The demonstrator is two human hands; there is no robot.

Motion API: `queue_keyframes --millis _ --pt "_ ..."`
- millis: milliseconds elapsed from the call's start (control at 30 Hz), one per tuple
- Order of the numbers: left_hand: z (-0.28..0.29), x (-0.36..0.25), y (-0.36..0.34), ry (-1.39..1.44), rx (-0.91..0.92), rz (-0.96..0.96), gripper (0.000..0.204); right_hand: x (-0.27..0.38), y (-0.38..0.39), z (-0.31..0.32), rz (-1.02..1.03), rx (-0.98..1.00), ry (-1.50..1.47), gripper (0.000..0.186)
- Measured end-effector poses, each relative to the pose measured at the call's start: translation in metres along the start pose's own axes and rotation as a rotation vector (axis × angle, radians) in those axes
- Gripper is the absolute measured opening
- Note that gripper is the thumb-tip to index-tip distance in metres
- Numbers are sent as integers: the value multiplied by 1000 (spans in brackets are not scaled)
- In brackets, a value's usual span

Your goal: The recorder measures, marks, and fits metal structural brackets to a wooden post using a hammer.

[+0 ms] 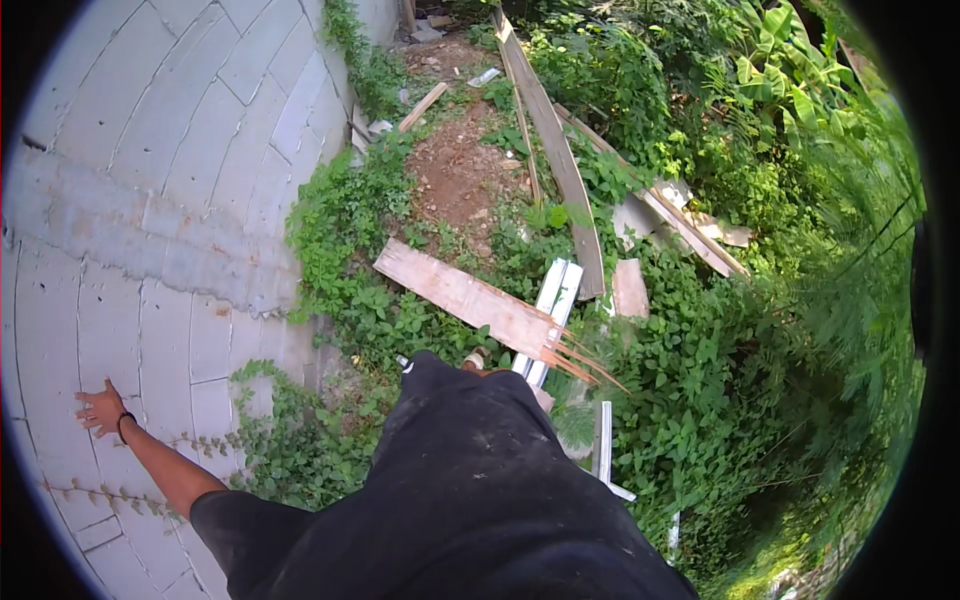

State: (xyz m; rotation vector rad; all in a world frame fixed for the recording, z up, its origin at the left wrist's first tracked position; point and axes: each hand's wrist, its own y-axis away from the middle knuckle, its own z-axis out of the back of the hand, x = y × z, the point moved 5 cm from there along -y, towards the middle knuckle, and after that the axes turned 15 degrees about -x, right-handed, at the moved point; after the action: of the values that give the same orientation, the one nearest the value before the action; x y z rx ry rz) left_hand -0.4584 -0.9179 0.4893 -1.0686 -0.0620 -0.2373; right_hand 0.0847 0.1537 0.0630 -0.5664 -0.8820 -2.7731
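My left hand [102, 410] is spread open against or just by the grey block wall [180, 330], with a dark band at its wrist. My right hand is out of sight. Below my dark-clothed body, part of a foot [474, 361] shows among weeds. Just past it lies a pale board [450, 285] with a splintered end, across white channel pieces [545, 300].
A long weathered plank [555, 150] runs away from me beside a bare dirt patch [450, 160]. More broken boards [700, 225] lie at the right. Dense plants [750, 380] cover the right side, and climbers [260, 440] grow along the wall's foot.
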Motion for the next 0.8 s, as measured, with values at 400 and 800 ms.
queue_keyframes --millis 400,800 --pt "169 -291 548 518 1384 -1009 75 475 -180 38 232 34 60 51" --pt "243 -887 159 806 -137 -479 91 1102 -314 72 632 -254 205 39"
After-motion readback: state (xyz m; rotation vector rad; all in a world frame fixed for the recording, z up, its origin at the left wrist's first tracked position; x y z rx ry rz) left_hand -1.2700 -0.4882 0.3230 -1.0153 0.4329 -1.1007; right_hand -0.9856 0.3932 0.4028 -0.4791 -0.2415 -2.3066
